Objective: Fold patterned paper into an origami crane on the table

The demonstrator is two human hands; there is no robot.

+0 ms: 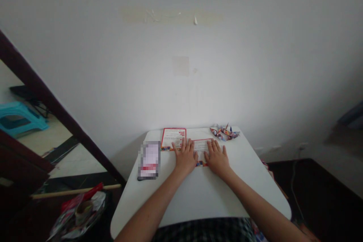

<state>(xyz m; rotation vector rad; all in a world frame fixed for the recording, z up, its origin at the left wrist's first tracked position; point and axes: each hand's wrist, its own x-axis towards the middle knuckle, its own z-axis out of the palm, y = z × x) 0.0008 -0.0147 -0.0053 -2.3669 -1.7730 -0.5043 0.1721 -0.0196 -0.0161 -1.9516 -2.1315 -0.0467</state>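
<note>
Both my hands lie on a printed paper sheet (202, 146) with a red border and a colourful strip along its near edge. My left hand (185, 154) rests with fingers spread over the sheet's left side. On the right side lies my right hand (217, 157), its fingers stretched out and palm down. The hands hide much of the sheet. A second sheet (173, 135) of the same kind lies just beyond my left hand, at the table's back edge. Several folded paper figures (225, 132) are bunched at the back right, beyond my right hand.
A phone (149, 160), its screen blurred out, lies on the left of the white table (195, 200). The table's far edge meets a white wall (241, 64). A filled rubbish bin (82, 211) stands at lower left. A blue stool (22, 115) shows beyond a dark frame.
</note>
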